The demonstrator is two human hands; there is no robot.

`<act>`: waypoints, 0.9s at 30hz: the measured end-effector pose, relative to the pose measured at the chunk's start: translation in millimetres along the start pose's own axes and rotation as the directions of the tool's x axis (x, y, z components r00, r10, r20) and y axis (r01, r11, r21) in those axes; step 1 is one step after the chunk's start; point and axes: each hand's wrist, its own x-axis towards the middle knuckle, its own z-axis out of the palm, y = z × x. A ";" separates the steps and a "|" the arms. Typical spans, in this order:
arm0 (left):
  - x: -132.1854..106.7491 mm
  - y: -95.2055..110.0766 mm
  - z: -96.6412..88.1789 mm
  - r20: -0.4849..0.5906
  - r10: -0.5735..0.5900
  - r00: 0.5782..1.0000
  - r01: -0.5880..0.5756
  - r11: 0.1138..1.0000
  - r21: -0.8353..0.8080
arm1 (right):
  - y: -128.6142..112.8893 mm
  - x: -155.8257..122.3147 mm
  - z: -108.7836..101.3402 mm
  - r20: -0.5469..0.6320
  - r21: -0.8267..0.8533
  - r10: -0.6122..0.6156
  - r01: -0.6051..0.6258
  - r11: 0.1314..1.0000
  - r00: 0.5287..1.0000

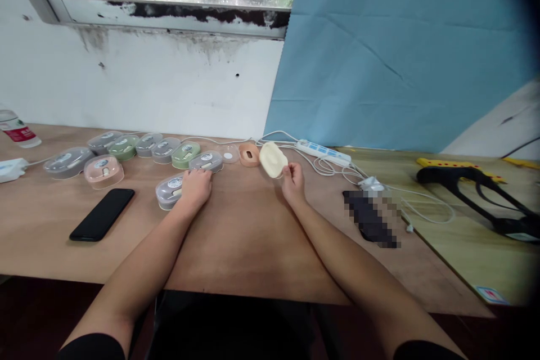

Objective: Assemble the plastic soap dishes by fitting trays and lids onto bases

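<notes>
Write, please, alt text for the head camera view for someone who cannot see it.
The right hand holds a cream oval shell just above a wooden table, while the left hand rests against a clear-lidded case. More lidded cases line the back; a black phone lies at left.

Right hand [293, 180] holding cream oval shell [273, 159] tilted above tabletop [244, 236]; left hand [195, 187] resting on clear-lidded case [169, 191]; black phone [102, 214] lying nearby.
</notes>
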 end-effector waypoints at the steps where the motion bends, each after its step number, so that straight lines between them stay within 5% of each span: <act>1: 0.2 0.5 0.2 -0.007 -0.005 1.000 0.005 1.000 -0.011 | -1.0 -2.7 2.6 0.017 0.063 0.029 -0.030 0.998 0.999; 5: 1.1 3.2 -0.9 -0.102 0.017 0.995 -0.024 0.997 -0.072 | -3.5 -15.2 15.4 0.207 0.204 0.150 -0.192 0.960 0.967; 10: -2.4 20.4 -4.4 -0.270 0.190 0.944 -0.264 0.926 -0.272 | -4.9 -19.2 24.5 0.290 0.168 0.206 -0.261 0.951 0.935; 14: -10.9 43.1 -0.5 -0.196 0.415 0.888 -0.459 0.822 -0.337 | -3.4 -13.3 21.0 0.317 0.114 0.259 -0.307 0.945 0.912; 20: -17.2 55.4 7.9 0.014 0.543 0.840 -0.499 0.782 -0.373 | -6.9 -6.4 0.2 0.474 -0.214 0.135 -0.035 0.976 0.870; 24: -16.1 51.9 9.4 0.037 0.521 0.853 -0.471 0.797 -0.378 | -7.9 -3.6 -6.0 0.592 -0.233 0.116 0.031 0.972 0.798; 27: -15.2 50.2 11.5 0.047 0.496 0.867 -0.440 0.807 -0.394 | -5.5 -4.9 0.4 0.542 -0.236 0.070 0.072 0.969 0.837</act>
